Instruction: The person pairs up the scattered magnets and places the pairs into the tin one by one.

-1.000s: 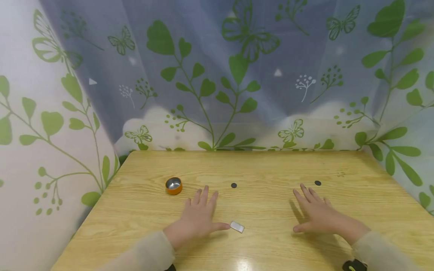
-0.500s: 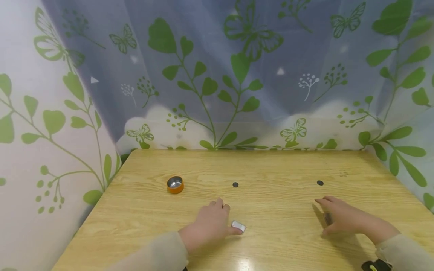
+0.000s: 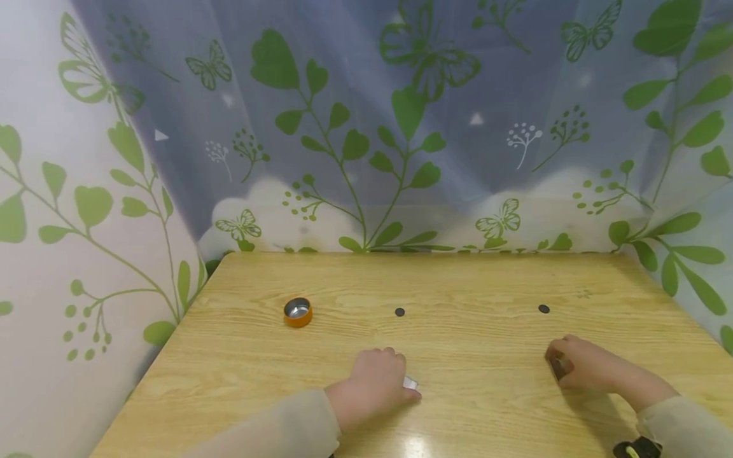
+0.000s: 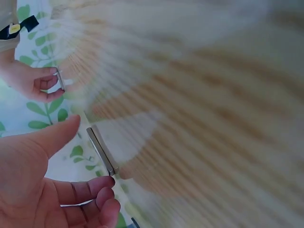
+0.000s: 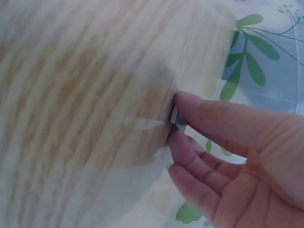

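Note:
My left hand [image 3: 395,380] lies curled on the wooden table [image 3: 458,280] over a small flat silver metal piece [image 3: 410,383]. The left wrist view shows that piece [image 4: 100,151] as a thin bar on edge, with my thumb [image 4: 57,135] at its upper end and my curled fingers [image 4: 102,187] at its lower end. My right hand [image 3: 564,366] rests further right and pinches a second small metal piece [image 5: 174,115] between thumb and fingers, just off the table top. That hand's pinch [image 4: 52,80] also shows in the left wrist view.
A small orange tin [image 3: 298,312] with a silver inside stands at the table's left. One black dot [image 3: 399,312] lies beyond my left hand and another [image 3: 543,309] beyond my right. A leaf-printed curtain [image 3: 366,127] closes the back and sides.
Both hands lay flat with fingers spread a second ago. Since then their fingers have curled: the left slid right over the silver piece, the right drew back right and pinched a small piece.

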A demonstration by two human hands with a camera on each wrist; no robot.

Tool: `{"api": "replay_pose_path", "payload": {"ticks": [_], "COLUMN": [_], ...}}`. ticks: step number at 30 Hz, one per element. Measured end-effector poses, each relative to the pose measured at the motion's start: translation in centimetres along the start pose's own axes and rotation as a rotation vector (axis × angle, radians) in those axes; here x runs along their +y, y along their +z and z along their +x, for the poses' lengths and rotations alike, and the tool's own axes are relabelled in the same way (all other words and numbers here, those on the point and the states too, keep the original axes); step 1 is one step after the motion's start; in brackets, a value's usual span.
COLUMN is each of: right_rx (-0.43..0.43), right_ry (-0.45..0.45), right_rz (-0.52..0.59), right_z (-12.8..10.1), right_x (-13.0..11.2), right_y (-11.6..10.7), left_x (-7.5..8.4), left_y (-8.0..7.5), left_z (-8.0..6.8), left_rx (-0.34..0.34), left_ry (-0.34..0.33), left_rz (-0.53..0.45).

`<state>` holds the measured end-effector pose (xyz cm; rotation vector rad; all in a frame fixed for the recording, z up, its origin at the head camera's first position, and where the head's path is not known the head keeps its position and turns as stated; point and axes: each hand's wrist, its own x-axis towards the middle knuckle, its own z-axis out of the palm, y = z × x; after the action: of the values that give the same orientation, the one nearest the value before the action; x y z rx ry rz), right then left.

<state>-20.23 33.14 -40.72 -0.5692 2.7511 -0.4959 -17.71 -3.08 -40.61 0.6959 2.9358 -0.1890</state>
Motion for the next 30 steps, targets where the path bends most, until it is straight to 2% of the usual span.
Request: {"api": "replay_pose_path", "payload": {"ticks": [9,14,18,23,30], "right_rx": [-0.004,0.007,0.002,0.008,-0.021], "right_ry": [0.021,0.015,0.018,-0.044,-0.073], "right_rz": [0.035,0.082,0.119,0.145,0.222], "right_z": [0.3,0.3,0.3,0.4,0.3], "right_x": [0.1,0.0,0.0,0.1,-0.2], "right_y": [-0.5,-0.4,-0.4,-0.4,0.2], "left_x": [0.2,0.0,-0.2,-0.2,-0.1], "left_y": [-0.2,-0.4,-0.5,-0.7,-0.8], "left_z": [0.5,0.5,0.7,1.2,1.4], "left_rx": [-0.019,-0.009,-0.001,0.025,-0.006], "left_ry": [0.018,0.063,0.088,0.075,0.060], "left_rz": [-0.025,-0.109,-0.225,-0.294,-0.358]}}
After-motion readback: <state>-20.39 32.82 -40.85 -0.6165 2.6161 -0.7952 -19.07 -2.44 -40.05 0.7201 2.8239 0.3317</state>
